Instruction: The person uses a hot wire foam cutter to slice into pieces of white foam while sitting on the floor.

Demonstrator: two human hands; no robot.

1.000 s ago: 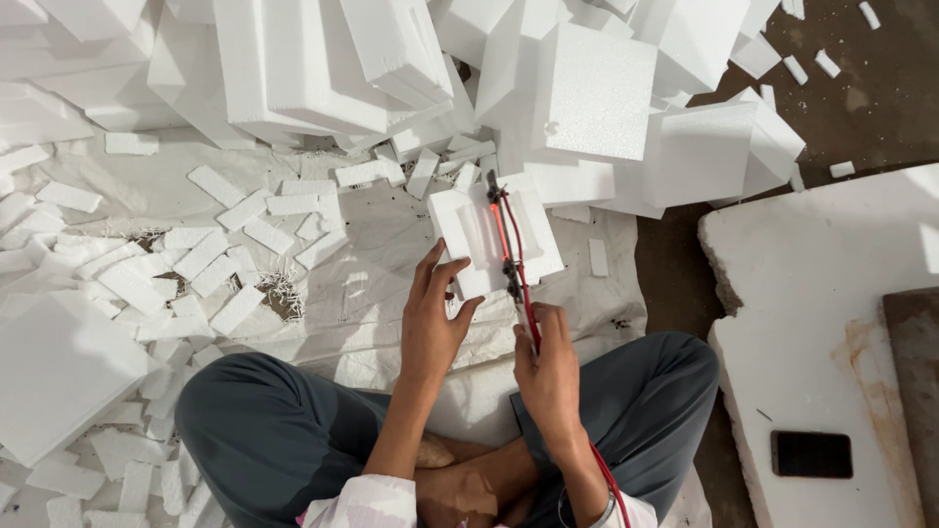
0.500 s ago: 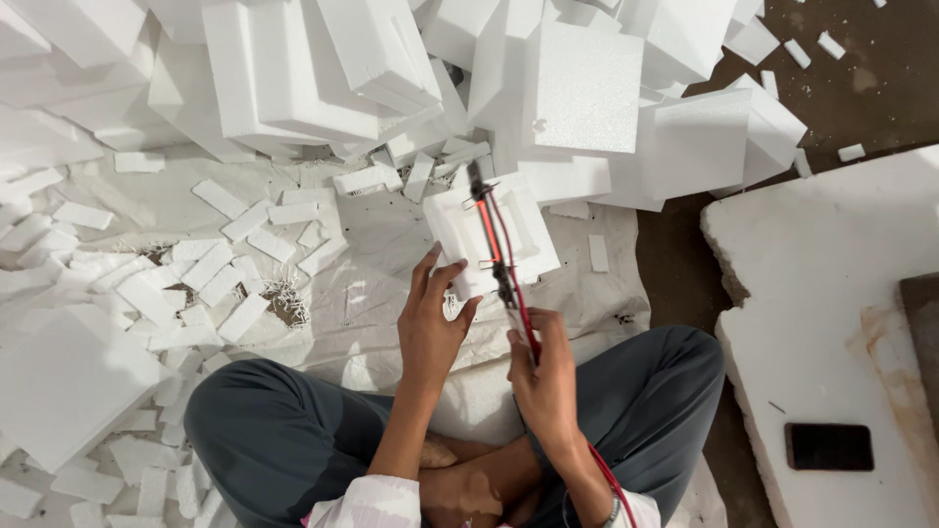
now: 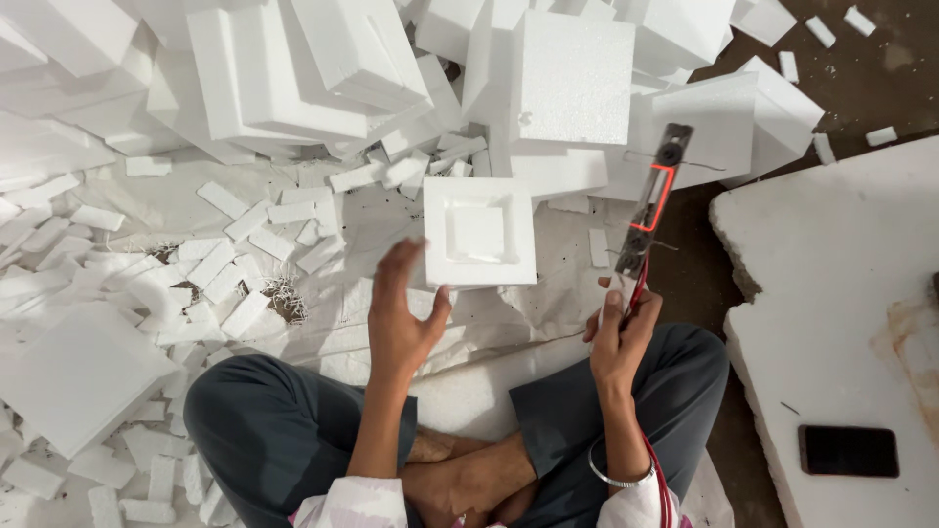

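Note:
I sit cross-legged on a white sheet point(image 3: 509, 323). A square white foam piece point(image 3: 479, 232) with a recessed middle lies flat in front of my knees. My left hand point(image 3: 403, 315) is open with its fingers spread, just below and left of that piece, thumb near its lower edge; I cannot tell if it touches. My right hand point(image 3: 620, 334) is shut on the handle of a slim dark cutting tool point(image 3: 650, 200) with a red wire loop, held up to the right of the foam piece. A red cable point(image 3: 661, 481) runs down along my right arm.
Big white foam blocks point(image 3: 293, 68) are piled across the back. Several cut foam strips point(image 3: 245, 264) litter the left, beside a flat foam slab point(image 3: 68, 376). At right a large foam slab point(image 3: 831, 293) bears a black phone point(image 3: 849, 450). Dark floor point(image 3: 699, 264) lies between.
The cutter lay across the foam piece with both hands at it; now my right hand has swung the tool off to the right and my left hand has let go and opened.

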